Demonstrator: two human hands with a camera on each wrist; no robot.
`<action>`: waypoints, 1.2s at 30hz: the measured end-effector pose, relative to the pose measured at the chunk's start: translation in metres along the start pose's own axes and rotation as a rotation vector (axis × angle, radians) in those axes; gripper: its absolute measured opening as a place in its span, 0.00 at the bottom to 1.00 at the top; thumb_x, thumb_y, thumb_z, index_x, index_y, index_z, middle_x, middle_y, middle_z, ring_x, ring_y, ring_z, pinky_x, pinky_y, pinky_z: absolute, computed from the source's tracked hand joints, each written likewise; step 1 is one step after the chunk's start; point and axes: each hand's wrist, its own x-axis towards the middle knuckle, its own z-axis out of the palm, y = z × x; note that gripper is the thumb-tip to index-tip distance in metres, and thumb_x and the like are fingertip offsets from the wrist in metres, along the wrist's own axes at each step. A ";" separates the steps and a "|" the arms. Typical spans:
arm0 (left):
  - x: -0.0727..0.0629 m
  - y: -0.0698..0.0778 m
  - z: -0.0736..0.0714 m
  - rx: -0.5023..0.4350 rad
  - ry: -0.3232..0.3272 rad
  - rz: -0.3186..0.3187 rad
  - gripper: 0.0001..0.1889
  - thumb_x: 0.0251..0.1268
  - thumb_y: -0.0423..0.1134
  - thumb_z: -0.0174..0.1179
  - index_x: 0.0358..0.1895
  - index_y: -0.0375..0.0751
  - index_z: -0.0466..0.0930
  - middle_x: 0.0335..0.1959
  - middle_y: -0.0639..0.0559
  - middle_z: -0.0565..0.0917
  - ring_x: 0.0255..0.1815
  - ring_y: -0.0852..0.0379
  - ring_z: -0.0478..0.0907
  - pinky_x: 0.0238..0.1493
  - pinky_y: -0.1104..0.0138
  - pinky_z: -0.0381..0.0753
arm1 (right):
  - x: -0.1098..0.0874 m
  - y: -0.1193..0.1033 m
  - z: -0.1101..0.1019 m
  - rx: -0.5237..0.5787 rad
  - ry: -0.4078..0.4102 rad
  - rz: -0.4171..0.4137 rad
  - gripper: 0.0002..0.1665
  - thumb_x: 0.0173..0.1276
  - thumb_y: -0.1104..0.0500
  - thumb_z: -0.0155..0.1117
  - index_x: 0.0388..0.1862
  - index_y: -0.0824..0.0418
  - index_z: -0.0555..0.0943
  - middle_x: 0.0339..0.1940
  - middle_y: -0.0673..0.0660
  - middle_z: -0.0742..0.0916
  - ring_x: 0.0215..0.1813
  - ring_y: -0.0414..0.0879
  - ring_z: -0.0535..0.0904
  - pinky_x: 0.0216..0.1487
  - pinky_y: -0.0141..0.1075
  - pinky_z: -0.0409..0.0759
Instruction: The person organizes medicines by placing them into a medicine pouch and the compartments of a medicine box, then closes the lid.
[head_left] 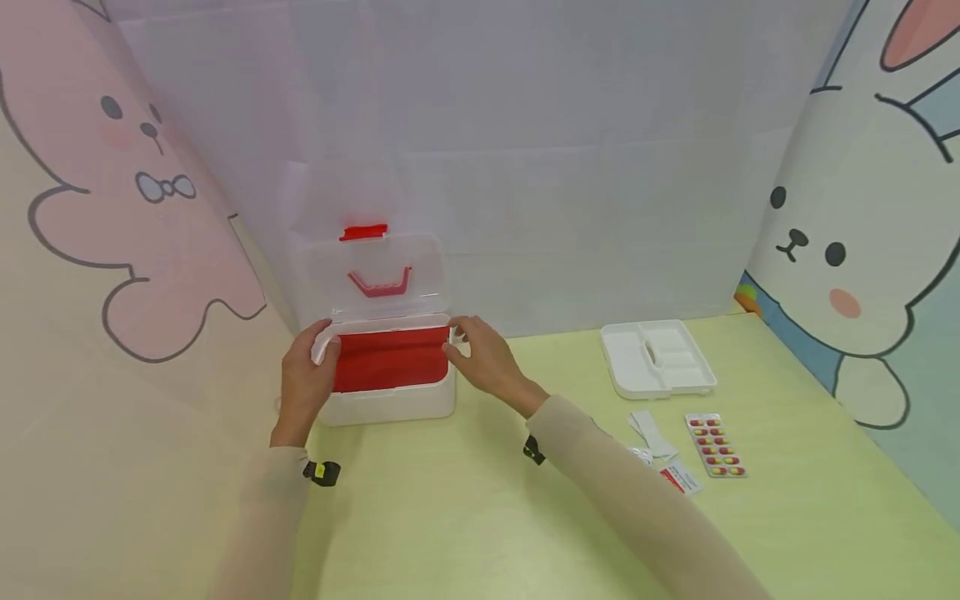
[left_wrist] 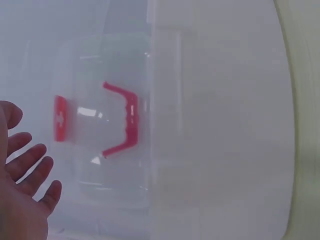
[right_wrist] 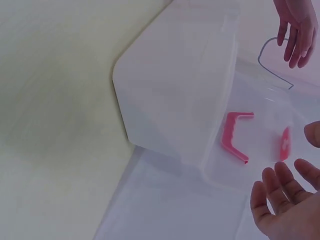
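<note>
A white plastic box [head_left: 390,407] stands on the table, its clear lid [head_left: 426,267] raised at the back. The lid carries a red handle [left_wrist: 131,120] and a red latch [left_wrist: 60,118]. Red material [head_left: 390,364], perhaps cloth, lies flat inside the box. At the box's left end is my left hand [head_left: 309,379], thumb near the rim. My right hand [head_left: 487,358] is at the right end, fingertips by the rim. In the wrist views both hands look empty, with fingers loosely spread; whether they touch the rim I cannot tell.
On the right, a white compartment tray [head_left: 630,358] lies near the back wall. In front of it are white strips [head_left: 654,435], a blister pack of capsules [head_left: 716,446], a red-and-white packet [head_left: 679,477] and a clear-wrapped item [head_left: 641,455], partly behind the right sleeve.
</note>
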 end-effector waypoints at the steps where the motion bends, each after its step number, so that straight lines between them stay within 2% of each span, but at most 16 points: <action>1: -0.001 0.007 0.000 0.014 -0.011 0.026 0.24 0.74 0.45 0.52 0.70 0.46 0.69 0.70 0.42 0.71 0.71 0.38 0.66 0.68 0.40 0.66 | -0.002 -0.001 -0.005 -0.014 -0.011 -0.015 0.26 0.72 0.51 0.59 0.65 0.58 0.72 0.57 0.57 0.81 0.58 0.50 0.77 0.59 0.44 0.78; 4: -0.006 0.026 0.001 0.059 -0.033 0.136 0.25 0.72 0.43 0.54 0.70 0.45 0.68 0.72 0.42 0.69 0.72 0.39 0.64 0.68 0.39 0.66 | -0.008 -0.005 -0.019 -0.066 -0.021 -0.075 0.30 0.71 0.49 0.59 0.69 0.57 0.70 0.64 0.57 0.77 0.65 0.52 0.73 0.65 0.50 0.74; 8: -0.014 0.048 0.003 0.107 -0.040 0.290 0.28 0.68 0.39 0.58 0.71 0.42 0.67 0.72 0.41 0.68 0.73 0.40 0.62 0.66 0.39 0.68 | -0.018 -0.009 -0.036 -0.139 -0.009 -0.150 0.32 0.70 0.48 0.60 0.70 0.55 0.69 0.68 0.57 0.75 0.69 0.54 0.70 0.65 0.56 0.71; 17: -0.035 0.091 0.010 0.208 -0.026 0.490 0.31 0.61 0.43 0.61 0.69 0.39 0.70 0.72 0.39 0.69 0.74 0.38 0.61 0.70 0.38 0.61 | -0.042 -0.020 -0.073 -0.201 -0.003 -0.194 0.39 0.68 0.43 0.60 0.75 0.51 0.64 0.76 0.56 0.66 0.76 0.56 0.61 0.73 0.60 0.60; 22: -0.049 0.112 0.015 0.262 -0.054 0.562 0.35 0.59 0.48 0.62 0.71 0.43 0.68 0.73 0.39 0.67 0.75 0.36 0.60 0.71 0.37 0.58 | -0.055 -0.022 -0.089 -0.248 0.001 -0.236 0.41 0.67 0.39 0.60 0.76 0.48 0.62 0.78 0.54 0.63 0.78 0.53 0.57 0.75 0.62 0.54; 30: -0.066 0.135 0.028 0.332 -0.188 0.601 0.42 0.58 0.55 0.61 0.77 0.54 0.57 0.79 0.45 0.58 0.79 0.41 0.51 0.74 0.39 0.52 | -0.078 -0.010 -0.112 -0.291 0.045 -0.267 0.44 0.64 0.40 0.64 0.76 0.51 0.63 0.79 0.56 0.62 0.79 0.55 0.55 0.73 0.67 0.52; 36: -0.075 0.145 0.036 0.303 -0.189 0.626 0.41 0.59 0.54 0.60 0.77 0.52 0.58 0.78 0.46 0.58 0.79 0.41 0.51 0.75 0.40 0.51 | -0.093 0.001 -0.126 -0.297 0.070 -0.251 0.44 0.63 0.42 0.65 0.75 0.52 0.63 0.79 0.57 0.62 0.79 0.57 0.56 0.73 0.68 0.50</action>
